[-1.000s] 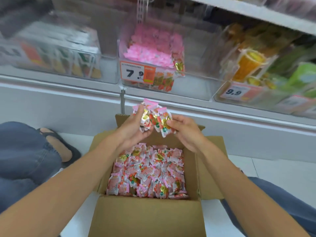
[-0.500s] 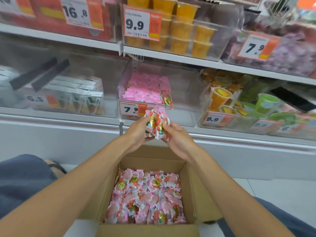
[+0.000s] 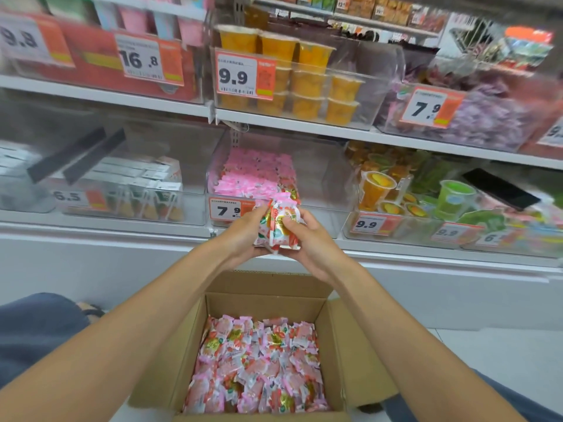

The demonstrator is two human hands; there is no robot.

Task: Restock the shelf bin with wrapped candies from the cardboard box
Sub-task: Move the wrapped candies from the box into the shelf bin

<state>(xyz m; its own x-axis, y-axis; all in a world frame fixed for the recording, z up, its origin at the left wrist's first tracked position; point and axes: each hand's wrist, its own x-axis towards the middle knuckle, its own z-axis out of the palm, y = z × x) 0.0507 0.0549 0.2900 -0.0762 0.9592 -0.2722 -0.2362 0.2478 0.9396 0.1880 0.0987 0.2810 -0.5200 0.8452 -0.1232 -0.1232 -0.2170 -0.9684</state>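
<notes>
Holding a bunch of wrapped candies above the cardboard box, the left hand and right hand curl round it together, just before the shelf bin. This looks like the transfer step. Next it probably needs lifting over the front wall and letting go.

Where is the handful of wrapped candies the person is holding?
Centre of the head view: the candy bundle is gripped between the left hand and right hand, before the shelf bin with the 7.9 tag, above the cardboard box.
</notes>
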